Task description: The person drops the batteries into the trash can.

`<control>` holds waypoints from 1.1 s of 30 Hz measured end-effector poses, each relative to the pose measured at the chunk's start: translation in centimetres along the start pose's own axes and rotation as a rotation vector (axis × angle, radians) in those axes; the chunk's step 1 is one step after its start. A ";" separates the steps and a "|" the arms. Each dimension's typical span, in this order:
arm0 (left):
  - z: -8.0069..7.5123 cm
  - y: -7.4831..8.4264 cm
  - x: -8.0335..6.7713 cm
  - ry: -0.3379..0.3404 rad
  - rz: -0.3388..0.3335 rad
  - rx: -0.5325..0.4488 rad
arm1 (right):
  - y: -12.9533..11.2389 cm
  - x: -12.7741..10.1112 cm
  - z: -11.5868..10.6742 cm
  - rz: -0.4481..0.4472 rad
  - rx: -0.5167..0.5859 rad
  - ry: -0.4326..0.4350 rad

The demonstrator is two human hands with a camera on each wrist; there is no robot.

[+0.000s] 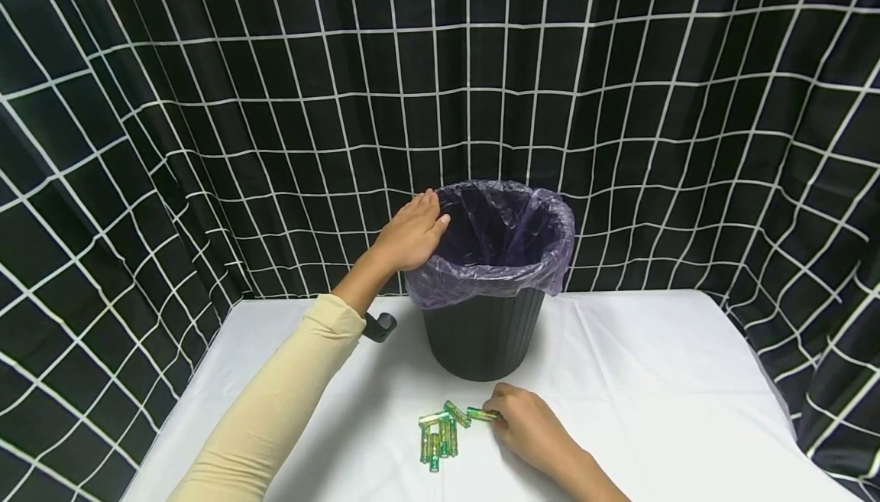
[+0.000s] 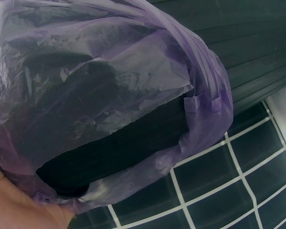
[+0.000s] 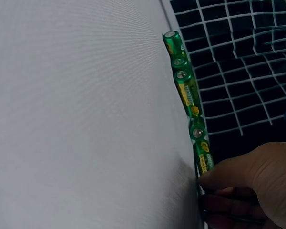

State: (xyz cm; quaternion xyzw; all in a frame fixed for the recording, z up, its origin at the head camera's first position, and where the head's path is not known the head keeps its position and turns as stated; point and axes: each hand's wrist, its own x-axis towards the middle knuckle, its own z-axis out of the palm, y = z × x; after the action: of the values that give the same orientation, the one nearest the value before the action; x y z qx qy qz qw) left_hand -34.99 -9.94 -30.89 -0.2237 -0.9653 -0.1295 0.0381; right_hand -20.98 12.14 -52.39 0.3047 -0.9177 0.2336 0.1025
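Fingers of the right hand [image 1: 532, 427] pinch one green battery [image 1: 481, 414] on the near side of the bin [image 1: 481, 338]; the battery's right end is hidden in the grip. Can't tell if it's lifted off the white cloth [image 1: 646, 364]. Thumb shows against the battery in the right wrist view, other fingers curled in shadow. Other green-and-gold batteries [image 1: 435, 448] lie in a cluster on the cloth, also on the bin's near side: several side by side, one crosswise at their bin-side ends, one slanted between the cluster and the pinched one.

Left hand [image 1: 412, 233] rests on the bin's left rim, over the purple liner [image 1: 495, 280]; fingers straight and together, thumb a bit apart. Liner lines the bin and folds out over its rim. Cream sleeve [image 1: 275, 403] on the left arm, black strap [image 1: 380, 326] by that wrist, left of the bin. Black curtain with white grid [image 1: 309, 120] behind the bin.
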 end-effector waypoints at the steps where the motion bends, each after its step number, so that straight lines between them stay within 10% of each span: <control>1: 0.0 0.0 0.0 -0.001 -0.002 -0.001 | 0.0 0.0 0.0 -0.002 0.005 0.001; 33: -0.1 0.2 -0.1 0.005 -0.004 0.004 | -2.8 -0.1 -6.6 -0.186 0.002 0.193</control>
State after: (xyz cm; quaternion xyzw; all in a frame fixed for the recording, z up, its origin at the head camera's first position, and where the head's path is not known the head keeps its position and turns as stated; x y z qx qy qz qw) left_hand -34.83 -9.84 -30.79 -0.2212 -0.9659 -0.1280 0.0409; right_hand -18.88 13.41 -45.65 0.3646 -0.8711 0.2524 0.2112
